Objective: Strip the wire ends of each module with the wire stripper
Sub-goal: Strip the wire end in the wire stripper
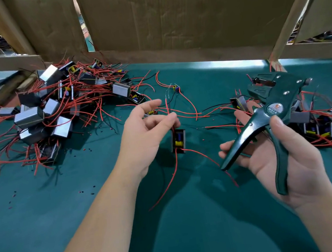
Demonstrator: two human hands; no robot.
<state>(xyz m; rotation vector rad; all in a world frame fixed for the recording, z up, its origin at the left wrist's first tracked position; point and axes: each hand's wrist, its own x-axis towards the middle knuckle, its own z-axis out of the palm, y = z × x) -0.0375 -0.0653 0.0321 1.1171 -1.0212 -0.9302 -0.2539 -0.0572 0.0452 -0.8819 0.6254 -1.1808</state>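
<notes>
My right hand (273,158) grips the handles of a dark green wire stripper (271,108), jaws pointing up and away, handles spread. My left hand (147,132) pinches the red wires of a small module (178,141), which hangs below the fingers with its yellow part showing. More red wires (174,166) trail down from it over the green mat. The stripper's jaws hold no wire and sit well to the right of the module.
A big heap of modules with tangled red wires (54,110) lies at the left. A smaller heap (319,123) sits at the right behind the stripper. Cardboard walls (169,20) close the back. Small bits of insulation (85,190) dot the green mat (47,224).
</notes>
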